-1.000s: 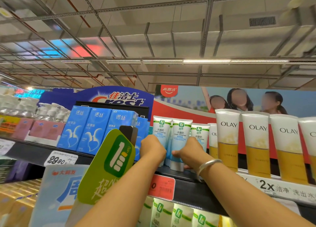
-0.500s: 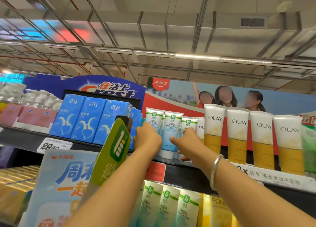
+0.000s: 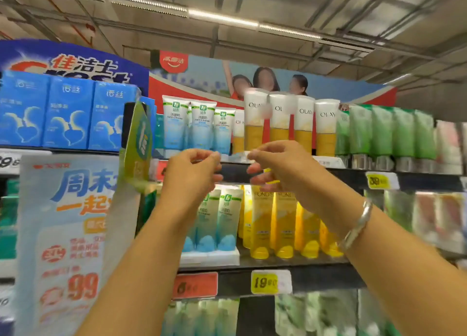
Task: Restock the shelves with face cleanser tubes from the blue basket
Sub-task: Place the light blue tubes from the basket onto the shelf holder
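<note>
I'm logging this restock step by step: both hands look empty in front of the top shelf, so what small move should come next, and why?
Probably lower a hand toward the basket, out of view, for another tube. The left hand and right hand hold nothing, fingers loosely curled, while the blue-white cleanser tubes stand upright on the top shelf.

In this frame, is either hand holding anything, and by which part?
Nothing is held. The left hand and right hand hang with loosely curled fingers in front of the shelf, apart from the blue-and-white face cleanser tubes.

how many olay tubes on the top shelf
5 show: four in the front row, side by side right of the blue cleanser tubes, and one set back at their left. More may be hidden behind.
</note>
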The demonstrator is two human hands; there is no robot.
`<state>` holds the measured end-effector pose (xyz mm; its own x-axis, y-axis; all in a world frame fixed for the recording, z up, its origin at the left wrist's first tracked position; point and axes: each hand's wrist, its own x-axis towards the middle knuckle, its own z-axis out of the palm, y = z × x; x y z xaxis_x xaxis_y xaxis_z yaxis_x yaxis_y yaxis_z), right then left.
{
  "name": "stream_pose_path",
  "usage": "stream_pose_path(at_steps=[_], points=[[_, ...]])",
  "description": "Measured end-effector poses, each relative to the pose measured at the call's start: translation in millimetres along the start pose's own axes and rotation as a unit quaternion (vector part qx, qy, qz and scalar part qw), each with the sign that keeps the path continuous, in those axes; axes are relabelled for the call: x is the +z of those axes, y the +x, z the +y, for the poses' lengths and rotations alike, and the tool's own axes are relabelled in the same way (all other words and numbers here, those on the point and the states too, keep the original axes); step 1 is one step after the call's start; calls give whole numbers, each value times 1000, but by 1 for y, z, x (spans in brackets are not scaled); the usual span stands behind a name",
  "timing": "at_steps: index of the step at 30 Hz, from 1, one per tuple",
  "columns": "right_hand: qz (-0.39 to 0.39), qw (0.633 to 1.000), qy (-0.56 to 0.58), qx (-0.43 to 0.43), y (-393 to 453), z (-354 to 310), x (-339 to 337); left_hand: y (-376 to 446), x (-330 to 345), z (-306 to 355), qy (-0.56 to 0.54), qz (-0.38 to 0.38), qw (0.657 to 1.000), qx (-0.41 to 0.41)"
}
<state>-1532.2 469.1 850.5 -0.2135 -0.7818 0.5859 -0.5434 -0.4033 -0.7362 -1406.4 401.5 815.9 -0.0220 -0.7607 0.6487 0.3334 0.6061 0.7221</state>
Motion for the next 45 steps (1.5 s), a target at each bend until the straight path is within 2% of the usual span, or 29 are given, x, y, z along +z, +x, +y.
stream_pose_path(at_steps=[5,8,12,16,23,30,36,45], points=[[8,996,15,85,-56,25,2,-37,-16,-21,-47,-48,996,-56],[31,989,21,141,-98,53,-3,-69,-14,-54,-49,-118,983,-132],[81,965,25,247,-168,91,-26,-137,8,-110,-47,-195,947,-251],[159,928,53,332,-257,128,-65,-223,46,-156,-32,-269,895,-355],[231,825,103,504,-431,202,-121,-381,104,-205,9,-314,793,-522],[348,718,223,560,-581,237,-220,-523,193,-201,27,-347,697,-627],[478,589,280,588,-687,270,-295,-617,268,-199,75,-384,644,-657],[575,478,316,584,-774,330,-388,-709,389,-236,150,-466,553,-674]])
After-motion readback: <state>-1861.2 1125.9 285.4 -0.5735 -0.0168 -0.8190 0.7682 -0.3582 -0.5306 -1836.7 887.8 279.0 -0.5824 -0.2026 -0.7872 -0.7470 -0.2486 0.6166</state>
